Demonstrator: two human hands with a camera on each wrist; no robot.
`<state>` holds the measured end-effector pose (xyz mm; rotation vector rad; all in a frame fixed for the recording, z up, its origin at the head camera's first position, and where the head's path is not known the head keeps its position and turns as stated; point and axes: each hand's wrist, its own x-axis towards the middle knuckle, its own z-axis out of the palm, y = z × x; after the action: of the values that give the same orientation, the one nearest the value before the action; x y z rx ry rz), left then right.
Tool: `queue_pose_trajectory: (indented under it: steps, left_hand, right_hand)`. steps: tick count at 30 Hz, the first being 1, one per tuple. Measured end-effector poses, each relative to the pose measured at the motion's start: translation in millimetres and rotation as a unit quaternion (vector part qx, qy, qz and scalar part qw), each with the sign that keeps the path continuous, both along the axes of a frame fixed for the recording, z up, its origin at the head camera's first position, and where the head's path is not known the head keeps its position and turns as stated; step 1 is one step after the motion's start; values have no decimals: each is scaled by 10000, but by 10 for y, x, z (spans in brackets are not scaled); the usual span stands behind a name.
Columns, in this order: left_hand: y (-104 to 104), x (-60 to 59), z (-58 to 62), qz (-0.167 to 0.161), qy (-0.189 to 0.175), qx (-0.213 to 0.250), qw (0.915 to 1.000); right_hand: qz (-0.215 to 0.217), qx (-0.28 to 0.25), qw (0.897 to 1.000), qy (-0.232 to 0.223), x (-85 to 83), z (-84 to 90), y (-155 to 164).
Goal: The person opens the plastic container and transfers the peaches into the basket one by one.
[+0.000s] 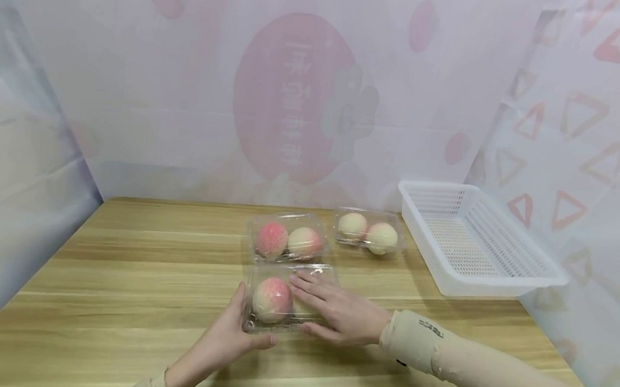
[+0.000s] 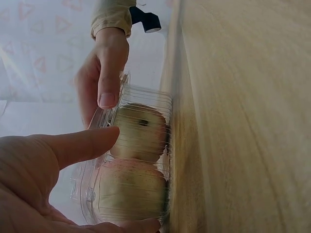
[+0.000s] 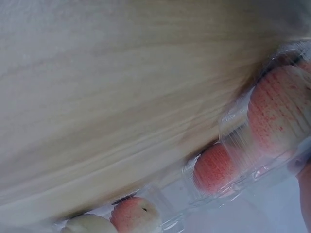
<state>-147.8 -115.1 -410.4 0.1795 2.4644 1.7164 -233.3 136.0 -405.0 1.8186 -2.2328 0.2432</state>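
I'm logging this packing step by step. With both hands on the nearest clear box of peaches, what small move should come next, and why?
Probably press the lid down until it snaps. The right hand lies flat on the nearest clamshell box, the left hand grips its left end, and both peaches are already inside.

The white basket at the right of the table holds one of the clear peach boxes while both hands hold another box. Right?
Not quite. The head view shows the white basket with nothing in it; all three boxes sit on the table. Both the left hand and right hand do hold the nearest box.
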Motion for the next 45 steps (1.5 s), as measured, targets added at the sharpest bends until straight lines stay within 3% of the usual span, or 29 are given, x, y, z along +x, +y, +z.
queue_pose_trajectory:
  steps: [8,18,29,45]
  left_hand:
    - [8,-8,-2,51,77,45,9999]
    - [25,-20,10,21,151,179,9997]
    - [19,12,28,110,117,-27,9999]
    - [26,22,25,59,271,145,9995]
  right_hand:
    - [-24,280,9996,34,-2,53,15]
    - [-327,573,9932,963,51,79,-31]
    - [96,-36,9921,1251,46,21,-72]
    - [177,-372,9856,1640,73,6,-136]
